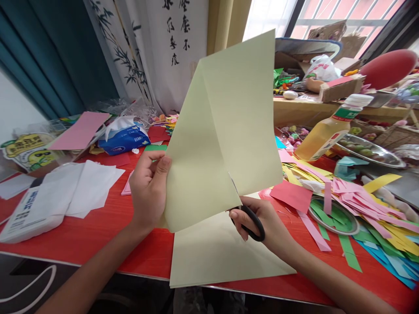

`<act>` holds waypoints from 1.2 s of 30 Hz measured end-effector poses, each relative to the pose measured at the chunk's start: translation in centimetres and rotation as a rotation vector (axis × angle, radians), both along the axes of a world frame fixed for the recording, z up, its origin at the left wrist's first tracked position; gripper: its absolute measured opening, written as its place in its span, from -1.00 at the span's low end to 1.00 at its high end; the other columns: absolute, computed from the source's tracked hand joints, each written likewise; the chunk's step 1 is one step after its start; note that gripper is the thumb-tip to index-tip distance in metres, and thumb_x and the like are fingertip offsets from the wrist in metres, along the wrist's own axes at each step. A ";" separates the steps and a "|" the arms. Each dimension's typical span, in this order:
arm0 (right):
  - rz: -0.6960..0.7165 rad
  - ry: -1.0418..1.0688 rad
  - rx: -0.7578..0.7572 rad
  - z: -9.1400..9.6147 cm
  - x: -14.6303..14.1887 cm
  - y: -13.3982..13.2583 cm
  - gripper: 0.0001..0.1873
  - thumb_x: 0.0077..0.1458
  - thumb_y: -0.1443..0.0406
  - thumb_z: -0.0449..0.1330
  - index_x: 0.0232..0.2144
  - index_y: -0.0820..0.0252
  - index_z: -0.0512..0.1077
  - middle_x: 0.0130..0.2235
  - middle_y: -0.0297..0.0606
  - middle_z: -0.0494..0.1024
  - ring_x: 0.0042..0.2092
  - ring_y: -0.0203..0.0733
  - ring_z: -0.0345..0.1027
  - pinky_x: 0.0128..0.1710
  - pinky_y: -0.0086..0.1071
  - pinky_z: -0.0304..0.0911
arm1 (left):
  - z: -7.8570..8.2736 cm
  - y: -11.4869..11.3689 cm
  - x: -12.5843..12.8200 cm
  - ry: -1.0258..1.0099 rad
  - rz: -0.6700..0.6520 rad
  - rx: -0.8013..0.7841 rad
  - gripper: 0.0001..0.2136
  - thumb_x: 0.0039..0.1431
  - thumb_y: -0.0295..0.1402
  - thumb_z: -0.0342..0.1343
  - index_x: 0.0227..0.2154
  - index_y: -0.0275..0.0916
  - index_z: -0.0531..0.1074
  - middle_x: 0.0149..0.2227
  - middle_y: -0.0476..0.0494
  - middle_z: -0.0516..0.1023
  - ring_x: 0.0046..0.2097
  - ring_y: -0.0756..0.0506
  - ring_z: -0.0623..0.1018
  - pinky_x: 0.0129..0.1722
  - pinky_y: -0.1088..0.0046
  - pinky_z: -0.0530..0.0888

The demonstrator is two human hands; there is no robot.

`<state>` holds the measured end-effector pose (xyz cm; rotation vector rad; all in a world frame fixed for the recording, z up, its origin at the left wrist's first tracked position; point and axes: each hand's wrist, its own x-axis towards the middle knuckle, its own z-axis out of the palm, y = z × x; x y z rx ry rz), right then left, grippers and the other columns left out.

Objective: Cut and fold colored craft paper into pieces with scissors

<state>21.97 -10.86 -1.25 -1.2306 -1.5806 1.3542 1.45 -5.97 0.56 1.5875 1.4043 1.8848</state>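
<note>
A large pale green sheet of paper (193, 165), with a crease running down it, is held up over the table. My left hand (150, 187) pinches its left edge between thumb and fingers. Black-handled scissors (253, 222) are in my right hand (268, 220), fingers through the loops. Their blades are mostly hidden by the paper, at its lower edge, where a short slit runs up along the crease. Beneath, more pale green sheets (209, 257) lie at the table's front edge.
Cut strips of coloured paper (363, 196) cover the right side of the red table (131, 248). A bottle of yellowish liquid (324, 131) stands behind them, near a metal plate (373, 152). On the left are a blue tissue pack (124, 137) and white sheets (93, 187).
</note>
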 end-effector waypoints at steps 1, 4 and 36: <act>-0.001 0.006 -0.005 0.0 0.0 0.0 -0.64 -0.01 0.08 0.15 -0.64 0.17 0.19 -0.75 -0.46 0.25 -0.66 -0.41 0.03 -0.63 -0.46 -0.07 | 0.0 0.0 0.0 -0.001 -0.002 -0.001 -0.87 0.05 -0.22 0.08 -0.42 -0.16 0.38 -0.60 0.08 0.30 -0.56 0.07 0.29 -0.63 0.56 0.21; -0.014 0.027 -0.008 0.1 0.1 0.0 -0.61 -0.03 0.10 0.18 -0.66 0.17 0.14 -0.75 -0.47 0.25 -0.67 -0.42 0.03 -0.64 -0.47 -0.08 | 0.0 -0.1 0.1 -0.002 -0.009 -0.016 -0.87 0.05 -0.22 0.08 -0.42 -0.16 0.38 -0.59 0.07 0.32 -0.56 0.07 0.30 -0.64 0.56 0.21; -0.029 0.055 0.023 0.1 0.4 0.1 -0.64 -0.01 0.13 0.16 -0.65 0.16 0.13 -0.74 -0.47 0.24 -0.65 -0.40 0.07 -0.65 -0.48 -0.11 | -0.1 -0.7 0.8 -0.045 -0.137 -0.108 -0.86 0.05 -0.21 0.07 -0.41 -0.15 0.36 -0.56 0.05 0.37 -0.57 0.06 0.32 -0.67 0.57 0.23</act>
